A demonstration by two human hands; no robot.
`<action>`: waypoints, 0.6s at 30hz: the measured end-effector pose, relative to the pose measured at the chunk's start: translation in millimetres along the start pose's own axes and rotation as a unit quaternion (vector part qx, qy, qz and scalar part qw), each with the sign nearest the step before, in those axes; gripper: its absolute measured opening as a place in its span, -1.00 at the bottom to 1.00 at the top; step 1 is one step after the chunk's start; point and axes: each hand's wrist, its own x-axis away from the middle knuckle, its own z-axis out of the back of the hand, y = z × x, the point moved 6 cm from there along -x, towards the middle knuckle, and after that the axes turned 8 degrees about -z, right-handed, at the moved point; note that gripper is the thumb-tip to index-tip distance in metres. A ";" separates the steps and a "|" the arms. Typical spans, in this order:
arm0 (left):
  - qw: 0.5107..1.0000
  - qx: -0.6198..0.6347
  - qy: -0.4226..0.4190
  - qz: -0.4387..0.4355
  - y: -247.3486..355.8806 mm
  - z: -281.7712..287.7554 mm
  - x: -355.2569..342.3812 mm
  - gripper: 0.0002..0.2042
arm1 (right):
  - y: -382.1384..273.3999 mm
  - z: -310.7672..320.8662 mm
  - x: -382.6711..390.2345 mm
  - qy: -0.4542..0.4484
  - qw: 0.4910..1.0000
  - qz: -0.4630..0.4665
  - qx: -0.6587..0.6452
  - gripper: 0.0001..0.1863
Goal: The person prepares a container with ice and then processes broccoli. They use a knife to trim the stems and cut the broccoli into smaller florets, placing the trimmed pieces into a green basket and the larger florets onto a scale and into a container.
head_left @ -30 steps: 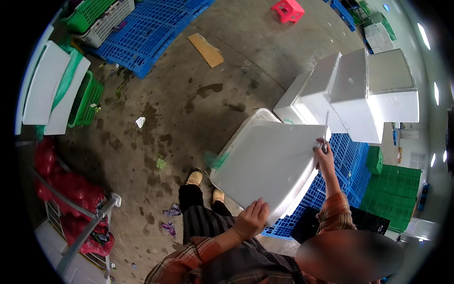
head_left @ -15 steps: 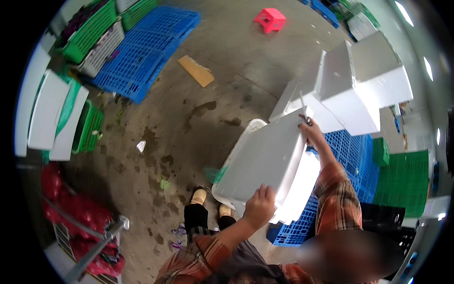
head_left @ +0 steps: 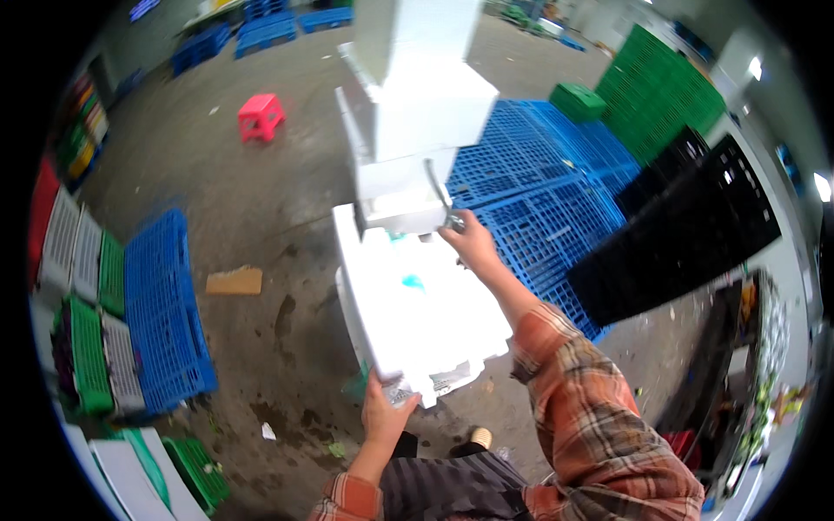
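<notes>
In front of me is a white foam box [head_left: 417,321], so bright that its surfaces wash out and its inside cannot be made out. Small turquoise patches show on it. My left hand [head_left: 387,417] grips its near left corner, thumb on the near side and fingers along the left edge. At the far right corner, my right hand [head_left: 469,236] is closed around the handle end of a slim metal tool [head_left: 436,184]. The tool's long thin part points away from me; its exact kind is unclear. Whether the right fingers also touch the box cannot be told.
White foam boxes [head_left: 426,113] are stacked just beyond. Blue pallets [head_left: 539,204] lie at right, with black crates [head_left: 682,230] and green crates [head_left: 660,91] beside them. Another blue pallet [head_left: 165,304] lies left, near a cardboard piece [head_left: 234,280] and a red stool [head_left: 261,117].
My view has swung to the right. The white foam piece, tilted with its broad face showing before, now shows a narrow edge at left. My left hand has shifted to the near left corner.
</notes>
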 end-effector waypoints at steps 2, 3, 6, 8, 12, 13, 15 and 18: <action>0.986 -0.057 0.010 -0.157 21.8 -5.4 42.7 -0.31 | 100.7 81.1 16.6 0.101 0.995 0.020 -0.015 -0.44; 0.954 -0.141 0.024 -0.263 25.4 -9.9 71.6 -0.38 | 131.0 110.6 53.5 0.087 0.994 -0.059 -0.017 -0.45; 0.886 -0.056 -0.240 -0.393 74.4 -77.2 138.9 -0.56 | 266.3 193.7 182.8 0.109 0.973 -0.183 -0.089 -0.52; 0.774 -0.002 -0.436 -0.460 96.1 -147.8 170.9 -0.62 | 362.8 231.2 290.0 0.137 0.947 -0.233 -0.173 -0.61; 0.455 -0.043 -0.549 -0.700 250.7 -257.8 248.1 -0.76 | 533.0 258.5 508.4 0.245 0.875 -0.358 -0.218 -0.72; 0.368 -0.057 -0.534 -0.759 310.1 -279.5 282.4 -0.77 | 533.8 268.3 547.4 0.233 0.838 -0.417 -0.265 -0.77; 0.272 0.059 -0.470 -0.838 447.8 -288.8 356.7 -0.78 | 548.7 284.5 611.8 0.247 0.763 -0.502 -0.323 -0.79; 0.119 0.264 -0.455 -0.842 585.3 -300.7 504.4 -0.79 | 595.4 292.0 709.6 0.345 0.650 -0.559 -0.382 -0.79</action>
